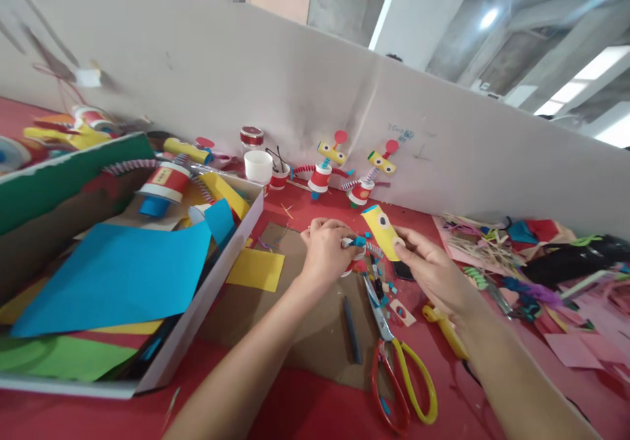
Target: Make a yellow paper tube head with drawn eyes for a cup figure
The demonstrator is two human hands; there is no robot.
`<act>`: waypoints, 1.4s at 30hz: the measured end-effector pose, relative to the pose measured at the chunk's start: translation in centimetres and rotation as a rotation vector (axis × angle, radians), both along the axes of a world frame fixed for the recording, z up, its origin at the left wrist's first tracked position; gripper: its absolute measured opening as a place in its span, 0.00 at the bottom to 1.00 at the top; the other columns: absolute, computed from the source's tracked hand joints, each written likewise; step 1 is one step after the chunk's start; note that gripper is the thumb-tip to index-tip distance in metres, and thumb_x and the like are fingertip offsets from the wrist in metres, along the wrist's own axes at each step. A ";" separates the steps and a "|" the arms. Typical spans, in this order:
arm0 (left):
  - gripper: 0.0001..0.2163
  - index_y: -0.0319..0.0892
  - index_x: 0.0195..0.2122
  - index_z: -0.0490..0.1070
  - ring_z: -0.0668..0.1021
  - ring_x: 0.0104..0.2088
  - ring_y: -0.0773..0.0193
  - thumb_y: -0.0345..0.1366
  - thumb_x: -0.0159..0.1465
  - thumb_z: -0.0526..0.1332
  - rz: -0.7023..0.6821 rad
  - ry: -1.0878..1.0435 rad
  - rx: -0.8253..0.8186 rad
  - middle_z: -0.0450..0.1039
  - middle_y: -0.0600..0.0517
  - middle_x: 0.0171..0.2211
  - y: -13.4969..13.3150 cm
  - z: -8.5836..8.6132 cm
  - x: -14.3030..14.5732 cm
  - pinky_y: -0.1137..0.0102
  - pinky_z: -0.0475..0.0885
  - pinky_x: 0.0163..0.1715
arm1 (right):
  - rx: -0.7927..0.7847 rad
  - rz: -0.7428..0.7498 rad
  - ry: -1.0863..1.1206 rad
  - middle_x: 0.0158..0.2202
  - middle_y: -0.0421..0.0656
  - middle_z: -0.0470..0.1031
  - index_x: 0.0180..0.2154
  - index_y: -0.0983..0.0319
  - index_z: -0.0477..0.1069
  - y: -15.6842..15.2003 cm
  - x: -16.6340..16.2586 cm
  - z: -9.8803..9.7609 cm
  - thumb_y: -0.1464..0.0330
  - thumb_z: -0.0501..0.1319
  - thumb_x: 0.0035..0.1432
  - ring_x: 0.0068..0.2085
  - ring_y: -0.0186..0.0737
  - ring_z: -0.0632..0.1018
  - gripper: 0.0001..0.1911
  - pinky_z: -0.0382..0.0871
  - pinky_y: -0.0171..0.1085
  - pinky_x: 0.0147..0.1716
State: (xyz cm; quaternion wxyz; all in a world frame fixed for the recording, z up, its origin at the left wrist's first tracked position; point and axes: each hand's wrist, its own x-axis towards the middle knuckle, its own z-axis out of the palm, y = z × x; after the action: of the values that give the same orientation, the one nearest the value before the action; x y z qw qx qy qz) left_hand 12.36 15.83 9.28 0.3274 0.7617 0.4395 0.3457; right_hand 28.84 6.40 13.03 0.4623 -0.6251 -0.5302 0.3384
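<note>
My left hand (pixel 325 249) is closed around a small white-and-red paper cup (pixel 355 256) that has a blue accordion strip and a striped pipe cleaner on it. My right hand (pixel 428 266) pinches the lower end of a yellow paper tube (pixel 381 230) with a stuck-on eye, held just right of the cup. Both hands hover over a brown cardboard sheet (pixel 305 322) on the red table. Under the hands lie red-and-yellow scissors (pixel 398 368) and a dark pen (pixel 352 328).
Two finished cup figures (pixel 322 174) (pixel 367 180) stand by the white partition. A shallow box (pixel 197 308) of coloured paper sheets fills the left. A white cup (pixel 258 165), a yellow paper square (pixel 256 269) and a yellow tool (pixel 445 325) lie around; scraps pile at right (pixel 541 263).
</note>
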 end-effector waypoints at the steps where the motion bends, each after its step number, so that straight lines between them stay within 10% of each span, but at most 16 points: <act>1: 0.05 0.50 0.32 0.80 0.67 0.48 0.52 0.40 0.55 0.67 0.003 -0.001 -0.005 0.77 0.53 0.42 0.1 0.0 0.0 0.56 0.57 0.47 | -0.008 0.031 0.001 0.57 0.44 0.71 0.55 0.56 0.67 0.5 0.0 -0.2 0.57 0.60 0.60 0.58 0.45 0.70 0.22 0.62 0.46 0.57; 42: 0.10 0.46 0.27 0.76 0.66 0.51 0.51 0.39 0.46 0.73 -0.013 -0.192 -0.140 0.74 0.50 0.41 1.2 -1.7 0.3 0.58 0.64 0.51 | -0.024 0.233 -0.483 0.55 0.43 0.72 0.54 0.54 0.67 2.7 0.5 1.3 0.62 0.58 0.62 0.55 0.45 0.71 0.19 0.63 0.48 0.56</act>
State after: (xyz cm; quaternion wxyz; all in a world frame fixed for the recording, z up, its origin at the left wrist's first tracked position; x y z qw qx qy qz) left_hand 12.63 17.05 7.59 0.4228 0.7030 0.4242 0.3834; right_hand 29.36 9.06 14.37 0.2729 -0.6280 -0.6893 0.2367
